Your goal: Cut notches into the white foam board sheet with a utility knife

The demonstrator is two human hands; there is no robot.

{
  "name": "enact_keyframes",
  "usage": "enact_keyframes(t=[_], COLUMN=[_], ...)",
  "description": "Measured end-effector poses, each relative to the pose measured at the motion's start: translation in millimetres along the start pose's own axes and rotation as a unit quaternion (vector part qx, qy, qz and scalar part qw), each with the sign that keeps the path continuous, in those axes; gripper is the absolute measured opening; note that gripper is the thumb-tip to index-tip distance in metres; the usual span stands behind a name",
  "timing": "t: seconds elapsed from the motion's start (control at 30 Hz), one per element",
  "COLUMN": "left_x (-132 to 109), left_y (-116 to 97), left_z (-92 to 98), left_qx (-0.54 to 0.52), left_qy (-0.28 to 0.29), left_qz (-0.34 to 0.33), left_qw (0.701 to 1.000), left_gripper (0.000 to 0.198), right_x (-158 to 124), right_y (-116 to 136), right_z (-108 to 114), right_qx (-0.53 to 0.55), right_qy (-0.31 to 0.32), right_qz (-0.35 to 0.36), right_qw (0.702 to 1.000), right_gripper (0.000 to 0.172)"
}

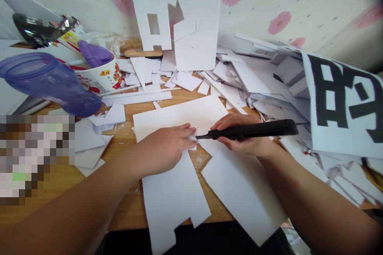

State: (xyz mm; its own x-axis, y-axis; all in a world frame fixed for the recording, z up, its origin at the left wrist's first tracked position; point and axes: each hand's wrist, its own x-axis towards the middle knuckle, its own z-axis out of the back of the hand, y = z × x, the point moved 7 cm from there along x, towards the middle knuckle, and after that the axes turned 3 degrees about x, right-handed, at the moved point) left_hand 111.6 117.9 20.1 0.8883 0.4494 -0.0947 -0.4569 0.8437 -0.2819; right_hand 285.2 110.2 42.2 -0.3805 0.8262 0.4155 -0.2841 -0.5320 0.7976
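Note:
A white foam board (pixel 179 113) with cut-out edges lies on the wooden table in front of me. My left hand (pixel 167 147) rests on it with fingers stretched out, its fingertips pressing beside the cutting spot. My right hand (pixel 245 137) is wrapped round a black utility knife (pixel 254 129). The blade points left and meets the board just right of my left fingertips. Under my right forearm, another wide part of white board (pixel 239 183) reaches past the table's front edge. Whether it joins the first part is hidden by my hands.
A white panel with cut openings (pixel 197 48) stands upright at the back. White offcuts (pixel 187 81) litter the table behind and right. On the left are a purple-blue vase-shaped container (pixel 60 83) and a paper cup (pixel 103 75). A sheet with a black character (pixel 335 99) leans at right.

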Motion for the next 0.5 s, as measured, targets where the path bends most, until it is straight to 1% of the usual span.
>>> enact_keyframes(t=[0.17,0.27,0.5], left_x=[0.2,0.7,2.1], left_y=[0.0,-0.4,-0.6], left_z=[-1.0,-0.8,-1.3], left_qx=[0.022,0.008,0.005], left_qy=[0.011,0.016,0.034], left_qz=[0.007,0.012,0.015], left_qw=[1.0,1.0,0.999], left_gripper=[0.05,0.049,0.051], right_x=[0.6,0.9,0.5], right_y=[2.8,2.4,-1.5], right_z=[-2.2,-2.7,-0.7], right_qx=[-0.012,-0.009,0.026], right_qy=[-0.003,-0.004,-0.014], right_qz=[0.012,0.011,-0.031], right_qw=[1.0,1.0,0.999], right_gripper=[0.022,0.022,0.02])
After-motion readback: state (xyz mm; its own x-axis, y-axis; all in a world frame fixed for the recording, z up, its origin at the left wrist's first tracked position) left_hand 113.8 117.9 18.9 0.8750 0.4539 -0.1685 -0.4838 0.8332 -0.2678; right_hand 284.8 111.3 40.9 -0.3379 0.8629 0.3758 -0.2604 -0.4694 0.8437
